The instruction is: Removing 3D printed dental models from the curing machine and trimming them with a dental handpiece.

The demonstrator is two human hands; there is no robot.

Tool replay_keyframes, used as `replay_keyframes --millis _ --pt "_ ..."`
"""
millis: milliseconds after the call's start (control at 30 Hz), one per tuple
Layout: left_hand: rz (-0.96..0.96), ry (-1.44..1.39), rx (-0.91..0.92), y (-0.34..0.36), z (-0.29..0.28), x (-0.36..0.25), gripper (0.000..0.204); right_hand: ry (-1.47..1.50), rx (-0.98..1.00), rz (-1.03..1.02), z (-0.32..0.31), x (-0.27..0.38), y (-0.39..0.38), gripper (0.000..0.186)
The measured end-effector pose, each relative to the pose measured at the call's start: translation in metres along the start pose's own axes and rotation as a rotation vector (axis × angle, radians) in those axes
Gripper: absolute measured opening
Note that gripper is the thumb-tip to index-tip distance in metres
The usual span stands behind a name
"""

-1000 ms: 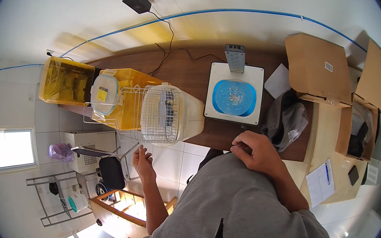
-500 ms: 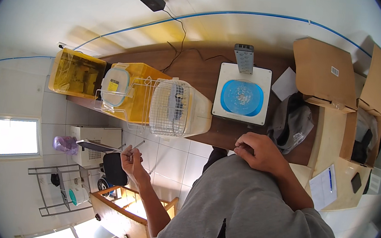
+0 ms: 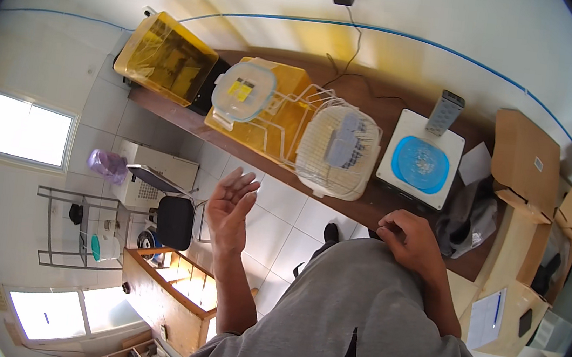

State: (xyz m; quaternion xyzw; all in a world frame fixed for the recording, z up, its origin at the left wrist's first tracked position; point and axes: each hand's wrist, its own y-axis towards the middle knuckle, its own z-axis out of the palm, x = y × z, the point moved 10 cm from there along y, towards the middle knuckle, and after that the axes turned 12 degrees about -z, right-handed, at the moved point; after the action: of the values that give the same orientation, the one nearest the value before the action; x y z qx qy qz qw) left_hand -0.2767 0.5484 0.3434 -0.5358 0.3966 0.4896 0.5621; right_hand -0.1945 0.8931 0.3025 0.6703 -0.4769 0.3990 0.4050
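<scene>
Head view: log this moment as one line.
left hand: raised, open, empty | right hand: loosely curled near table | blue dish: holds white bits, untouched

Has plain white walls [image 3: 452, 21], a pale tiled floor [image 3: 270, 222], a long dark-brown bench [image 3: 363, 92], a black-seated metal-framed chair [image 3: 174, 223]; takes in bright daylight through white-framed rectangular windows [image 3: 28, 131].

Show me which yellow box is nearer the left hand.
The yellow box partly hidden by the clear lid; the other yellow box stands farther left, farther from the left hand.
</scene>
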Motion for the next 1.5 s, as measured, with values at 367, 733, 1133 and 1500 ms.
replay_keyframes --millis 367,733,1133,1500 --pt "0.05 0.053 0.043 0.016 -0.029 -0.027 0.034 -0.027 0.05 -0.05 0.069 0.024 0.022 0.018" --pt "0.19 0.397 -0.132 0.033 -0.04 -0.062 0.01 -0.032 -0.121 0.026 0.049 0.017 0.011 0.016" --pt "1.171 1.507 0.597 0.022 0.119 -0.103 0.052 -0.091 -0.317 -0.048 -0.024 0.016 0.021 0.066" --pt "0.911 1.89 0.822 0.052 0.157 -0.057 0.068 -0.074 -0.16 -0.175 -0.024 0.001 0.077 0.138"
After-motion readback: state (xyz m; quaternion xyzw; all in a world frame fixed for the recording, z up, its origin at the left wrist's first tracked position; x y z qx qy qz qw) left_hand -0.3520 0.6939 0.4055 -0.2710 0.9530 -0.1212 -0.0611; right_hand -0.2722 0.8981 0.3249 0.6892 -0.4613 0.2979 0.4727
